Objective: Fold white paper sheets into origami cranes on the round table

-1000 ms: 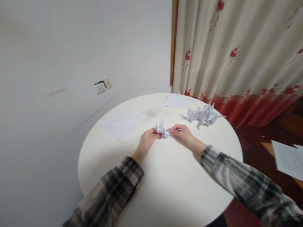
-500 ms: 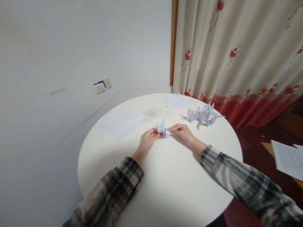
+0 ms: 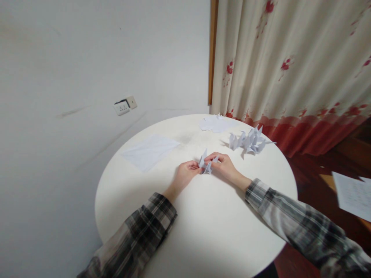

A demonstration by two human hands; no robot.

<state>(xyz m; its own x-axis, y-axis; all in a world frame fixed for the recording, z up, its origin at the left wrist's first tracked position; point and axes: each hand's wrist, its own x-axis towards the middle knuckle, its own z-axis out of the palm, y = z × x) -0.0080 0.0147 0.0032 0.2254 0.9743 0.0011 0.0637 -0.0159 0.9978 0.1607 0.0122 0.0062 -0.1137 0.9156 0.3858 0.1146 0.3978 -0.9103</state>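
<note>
A white folded paper crane [image 3: 208, 168] is held between my two hands, just above or on the round white table [image 3: 199, 224]; I cannot tell whether it touches the top. My left hand [image 3: 187, 172] pinches its left side between thumb and fingers. From the right, my right hand [image 3: 222, 165] has its fingers closed on the crane's upper part, hiding some of the folds. One pointed flap stands up beside the right fingertips. Beyond my right hand sits a cluster of several finished-looking paper cranes [image 3: 251, 141].
A creased paper sheet [image 3: 150, 151] lies flat at the table's left. Paper pieces [image 3: 216, 124] with a small folded shape on top lie at the far edge. Behind are a wall with a socket [image 3: 121, 108] and a flowered curtain [image 3: 261, 69]. Printed sheets [image 3: 352, 195] lie lower right.
The crane has turned and shifted slightly right and toward me. My left hand followed it to the right, and my right fingers moved from its right-hand point onto its upper part.
</note>
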